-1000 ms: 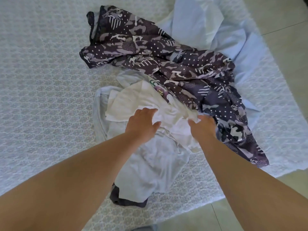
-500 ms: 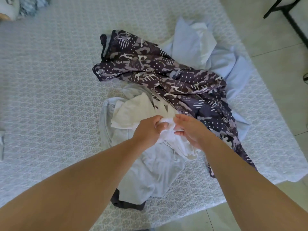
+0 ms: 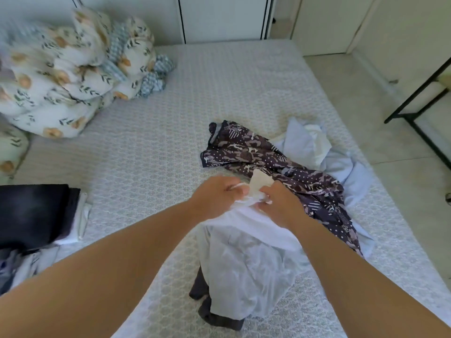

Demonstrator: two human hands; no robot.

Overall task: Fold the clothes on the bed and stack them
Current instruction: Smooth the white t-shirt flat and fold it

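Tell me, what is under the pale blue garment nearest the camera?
A dark grey cloth pokes out beneath the pale blue garment at its near edge. How far it runs underneath is covered.

Bare bed (image 3: 151,172) mid-left, camo garment (image 3: 280,164) crowds right, folded stack (image 3: 36,215) left edge, duvet (image 3: 68,71) far-left corner.

Both bare forearms reach forward and converge. The left hand (image 3: 214,197) and right hand (image 3: 280,203) sit close together, fingers curled, each pinching bunched white cotton cloth (image 3: 246,206).

Left hand (image 3: 214,196) and right hand (image 3: 280,206) — both gripping white garment (image 3: 246,254).
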